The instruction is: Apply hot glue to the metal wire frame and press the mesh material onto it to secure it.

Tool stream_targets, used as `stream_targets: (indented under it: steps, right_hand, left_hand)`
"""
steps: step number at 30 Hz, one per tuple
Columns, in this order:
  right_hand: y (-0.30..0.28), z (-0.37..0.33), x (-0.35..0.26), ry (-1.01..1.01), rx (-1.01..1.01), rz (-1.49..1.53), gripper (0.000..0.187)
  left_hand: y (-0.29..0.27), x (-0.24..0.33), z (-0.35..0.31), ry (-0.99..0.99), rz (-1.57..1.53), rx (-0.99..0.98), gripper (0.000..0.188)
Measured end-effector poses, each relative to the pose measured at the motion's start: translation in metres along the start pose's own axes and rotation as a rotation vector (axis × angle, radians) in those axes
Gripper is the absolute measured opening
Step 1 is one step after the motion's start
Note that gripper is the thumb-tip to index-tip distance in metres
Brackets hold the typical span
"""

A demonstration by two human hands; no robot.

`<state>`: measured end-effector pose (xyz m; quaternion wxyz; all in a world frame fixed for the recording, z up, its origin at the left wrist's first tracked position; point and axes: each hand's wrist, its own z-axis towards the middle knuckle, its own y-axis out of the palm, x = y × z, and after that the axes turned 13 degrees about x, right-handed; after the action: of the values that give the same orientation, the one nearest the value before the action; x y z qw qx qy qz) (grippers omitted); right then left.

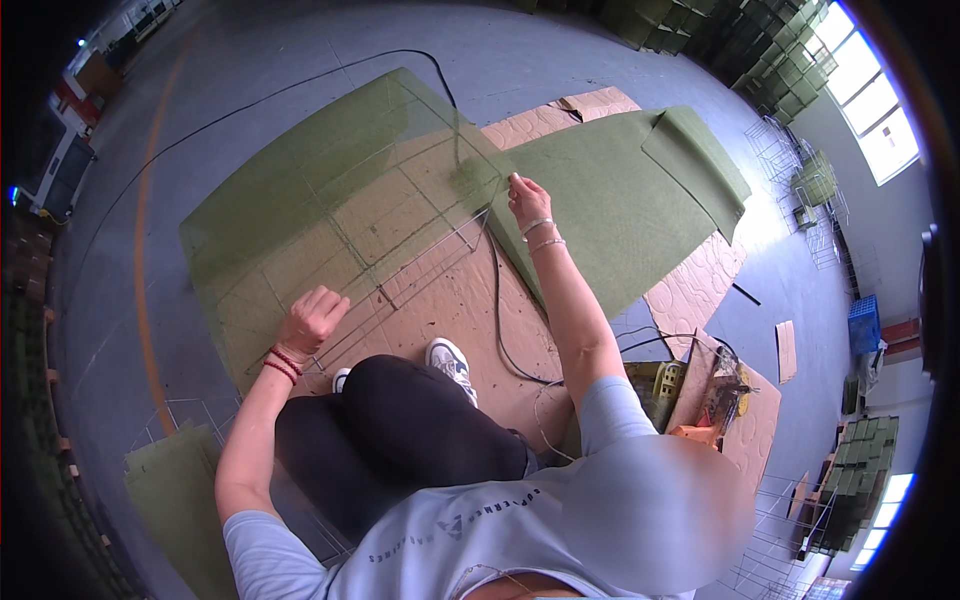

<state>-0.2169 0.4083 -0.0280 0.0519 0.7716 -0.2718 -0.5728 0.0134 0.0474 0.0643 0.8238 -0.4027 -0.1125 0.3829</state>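
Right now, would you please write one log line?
left hand: curled at translucent green mesh sheet edge; right hand: pinching sheet corner; metal wire frame: partly beneath sheet

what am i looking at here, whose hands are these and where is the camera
There is no machine arm: these are a person's bare hands, seen from a wide fisheye camera on their own head, looking down, so straight edges bend. The right hand pinches the corner of a see-through green mesh sheet. The left hand curls at its near edge; its exact grip is hard to see. Beneath the mesh are a metal wire frame and brown cardboard on the floor. To the right lie a denser green sheet and a black cable.
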Motion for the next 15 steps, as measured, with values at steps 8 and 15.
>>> stream_targets:
  steps: [8,15]
  right_hand:
    - [-0.0011,0.0042,0.0057,0.004,0.007,-0.001,0.01]
    - [-0.0073,-0.0019,0.0054,-0.186,0.25,-0.068,0.013]
  left_hand:
    - [0.0034,-0.0004,-0.0019,-0.004,0.004,-0.005,0.016]
    - [0.0079,-0.0005,-0.0029,-0.01,-0.017,0.003,0.015]
